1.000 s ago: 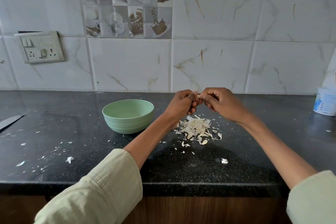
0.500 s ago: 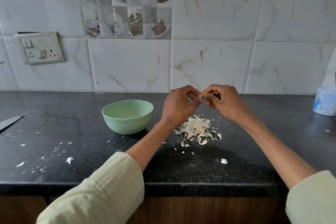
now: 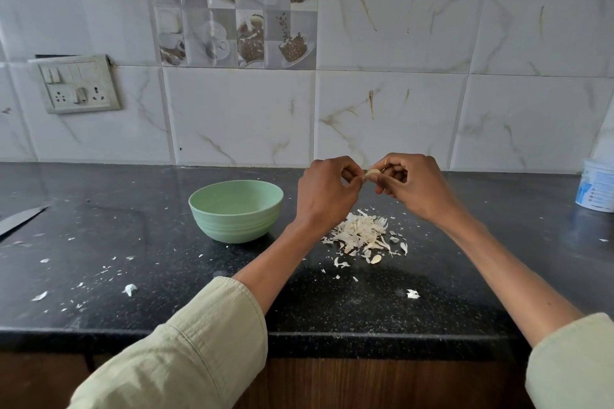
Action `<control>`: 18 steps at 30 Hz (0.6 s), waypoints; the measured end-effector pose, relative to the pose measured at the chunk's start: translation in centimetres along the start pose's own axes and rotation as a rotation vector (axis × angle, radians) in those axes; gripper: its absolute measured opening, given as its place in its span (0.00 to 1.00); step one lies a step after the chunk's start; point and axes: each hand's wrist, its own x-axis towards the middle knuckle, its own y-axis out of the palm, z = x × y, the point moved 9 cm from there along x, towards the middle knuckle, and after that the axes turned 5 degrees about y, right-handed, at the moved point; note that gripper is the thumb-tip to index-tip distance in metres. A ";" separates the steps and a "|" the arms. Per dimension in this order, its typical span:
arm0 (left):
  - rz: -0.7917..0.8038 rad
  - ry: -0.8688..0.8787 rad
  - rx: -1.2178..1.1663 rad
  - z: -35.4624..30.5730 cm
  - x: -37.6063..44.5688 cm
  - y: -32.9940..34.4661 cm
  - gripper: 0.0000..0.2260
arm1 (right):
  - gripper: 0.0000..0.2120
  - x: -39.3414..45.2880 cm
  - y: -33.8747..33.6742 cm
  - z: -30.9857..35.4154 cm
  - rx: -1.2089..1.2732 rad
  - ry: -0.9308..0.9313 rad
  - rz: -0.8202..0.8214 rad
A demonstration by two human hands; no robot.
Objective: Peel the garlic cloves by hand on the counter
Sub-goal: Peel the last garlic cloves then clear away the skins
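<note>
A small pale garlic clove [image 3: 372,172] is held in the air between both hands, above the black counter [image 3: 166,292]. My right hand [image 3: 413,188] pinches the clove with thumb and fingertips. My left hand [image 3: 327,191] pinches at the clove's left end, where a bit of skin seems to be. Directly below the hands lies a pile of pale garlic skins [image 3: 362,234]. A light green bowl [image 3: 236,211] stands left of the hands; its inside is not visible from here.
A knife blade [image 3: 20,219] pokes in at the counter's left edge. A white tub [image 3: 596,188] stands at the far right. Small skin flecks [image 3: 129,289] are scattered on the left and front. A switch panel [image 3: 78,85] is on the tiled wall.
Both hands rose slightly from just above the skin pile. The left hand's fingers shifted on the clove's end, and the clove now shows between the fingertips.
</note>
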 end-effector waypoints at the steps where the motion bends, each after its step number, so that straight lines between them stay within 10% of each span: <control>1: 0.007 -0.001 0.001 0.1 0.0 0.1 0.03 | 0.07 0.0 0.0 -0.1 0.000 0.000 -0.001; 18: 0.033 0.034 0.033 -0.2 -0.1 0.4 0.05 | 0.12 -0.2 0.1 0.4 0.041 0.010 0.036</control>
